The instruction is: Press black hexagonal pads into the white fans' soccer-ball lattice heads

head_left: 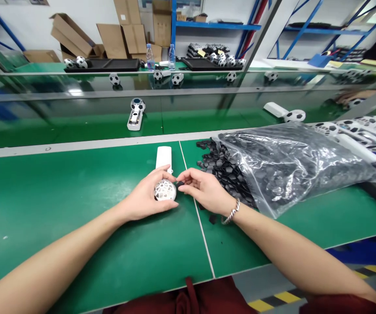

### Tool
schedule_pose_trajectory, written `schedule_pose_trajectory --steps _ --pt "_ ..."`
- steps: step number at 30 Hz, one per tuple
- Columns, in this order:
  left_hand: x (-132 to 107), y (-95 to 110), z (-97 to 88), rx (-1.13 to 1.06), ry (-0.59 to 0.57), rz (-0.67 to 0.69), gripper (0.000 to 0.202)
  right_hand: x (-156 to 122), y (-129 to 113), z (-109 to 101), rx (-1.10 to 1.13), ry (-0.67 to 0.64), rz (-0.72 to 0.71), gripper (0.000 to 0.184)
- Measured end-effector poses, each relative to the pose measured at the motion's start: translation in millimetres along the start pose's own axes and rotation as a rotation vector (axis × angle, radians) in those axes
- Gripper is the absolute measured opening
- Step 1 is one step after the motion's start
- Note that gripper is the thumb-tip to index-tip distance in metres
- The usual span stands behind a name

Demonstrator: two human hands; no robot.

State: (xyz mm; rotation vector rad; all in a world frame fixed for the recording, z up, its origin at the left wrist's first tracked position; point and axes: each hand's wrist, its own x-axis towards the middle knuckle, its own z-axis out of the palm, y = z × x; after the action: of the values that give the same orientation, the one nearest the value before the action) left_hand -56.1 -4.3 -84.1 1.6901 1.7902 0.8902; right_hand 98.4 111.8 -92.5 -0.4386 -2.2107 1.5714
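Note:
My left hand (145, 198) is closed round the round white ball-shaped head of a white hand-held fan (164, 174) that lies on the green table (60, 196), its handle pointing away from me. My right hand (201, 189) pinches a small black piece (179, 186) right at the edge of that head. A pile of small black pieces (222, 170) spills from a clear plastic bag (292, 165) just right of my right hand. A silver bracelet (232, 211) sits on my right wrist.
A conveyor belt (76, 122) behind the table carries another fan (135, 114) and one further right (288, 114). Finished football-patterned fans (364, 135) lie stacked at the right. Black trays, water bottles (150, 56) and cardboard boxes stand at the back.

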Motion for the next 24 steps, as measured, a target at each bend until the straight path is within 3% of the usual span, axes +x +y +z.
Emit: schedule_pose_trajectory --steps 6,9,16,24 --pt "1 1 -4.6 0.019 -0.067 0.022 0.046 -2 -8 -6 -0.194 -0.111 -0.241 0.008" --pt "2 3 -4.7 0.022 -0.075 0.04 0.043 -2 -11 -3 -0.24 -0.169 -0.287 0.008" --pt "3 3 -5.0 0.051 -0.13 0.149 0.039 -1 -8 5 -0.196 -0.126 -0.26 0.004" --pt "3 7 -7.3 0.069 -0.159 0.114 0.036 0 -11 6 -0.007 -0.155 0.007 0.008"
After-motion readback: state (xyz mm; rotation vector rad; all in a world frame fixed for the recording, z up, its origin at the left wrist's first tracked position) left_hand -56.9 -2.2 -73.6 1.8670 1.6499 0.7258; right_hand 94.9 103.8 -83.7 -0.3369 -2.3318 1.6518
